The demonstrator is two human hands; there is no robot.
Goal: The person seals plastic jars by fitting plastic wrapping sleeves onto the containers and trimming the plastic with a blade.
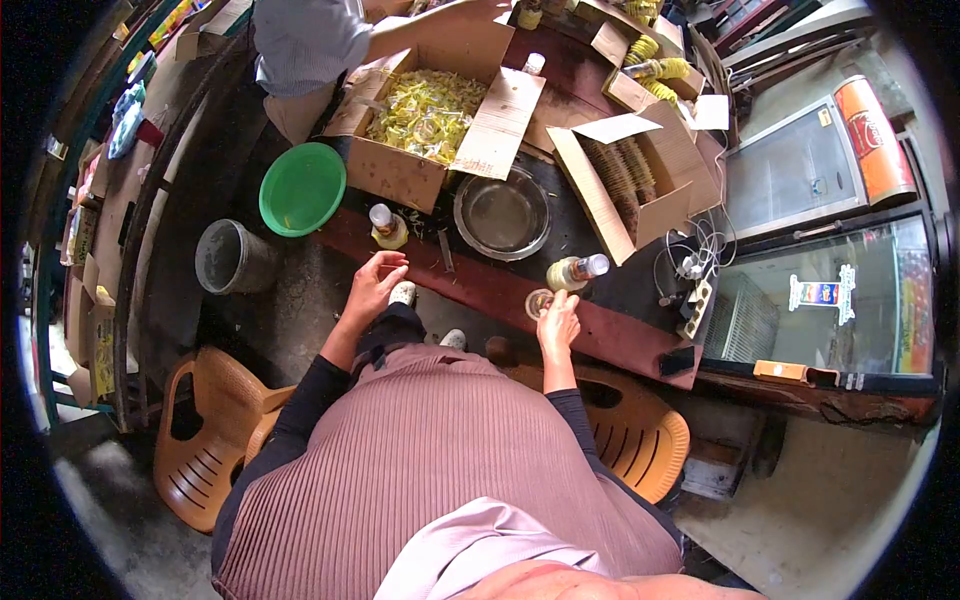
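My left hand [376, 284] is raised in front of the table edge, its thumb and fingertips drawn together. Whatever it may hold is too small to make out. Just beyond it stands a capped bottle [388, 228] with a pale yellow lower part. Over the table's reddish front edge, my right hand [559, 324] has its fingers closed on a ring-shaped thing [538, 302] that looks like a roll of clear tape. A second capped bottle [577, 271], with a label and yellowish contents, is tilted just past that hand.
A metal basin [503, 252], a flat strip [445, 250] and a cardboard box [396, 172] of yellow pieces occupy the table. Another box [590, 205] holds brown rows. Cables [690, 262] lie right. A green basin [303, 190] and grey bucket [232, 258] stand left. Another person [305, 45] is opposite.
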